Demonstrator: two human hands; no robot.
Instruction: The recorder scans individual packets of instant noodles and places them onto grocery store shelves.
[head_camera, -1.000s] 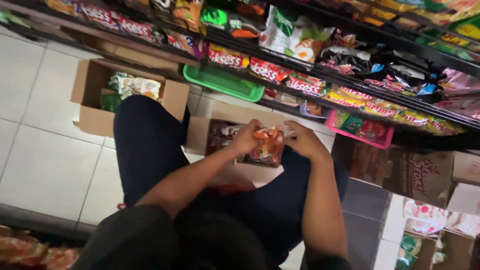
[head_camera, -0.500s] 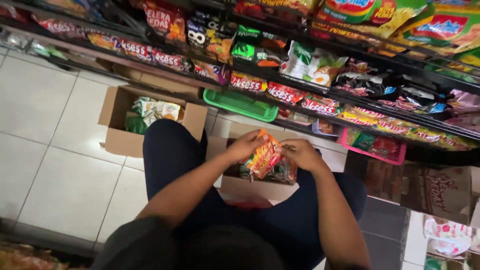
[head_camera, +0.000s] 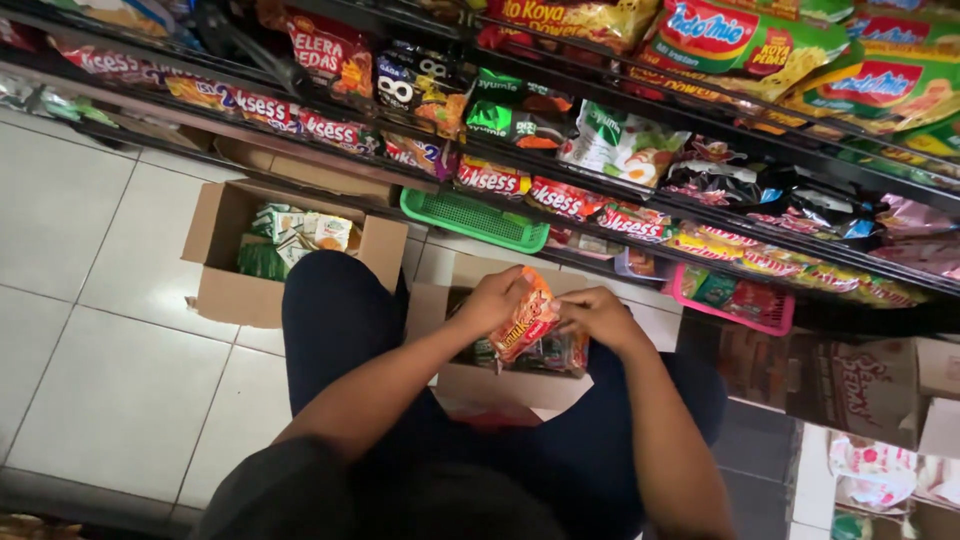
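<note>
- Shelves (head_camera: 700, 150) of snack packets run across the top; upper rows cut off.
- Open cardboard box (head_camera: 470, 385) lies between your knees, contents mostly hidden.
- Your left hand (head_camera: 495, 300) and right hand (head_camera: 595, 318) both pinch an orange packet (head_camera: 525, 325) over the box.

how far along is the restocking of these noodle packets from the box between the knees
Done: the shelves already look closely packed. In hand: the left hand and right hand hold an orange packet over the open carton. Left: more packets lie in that carton, and a second box on the floor holds green and white packs.
</note>
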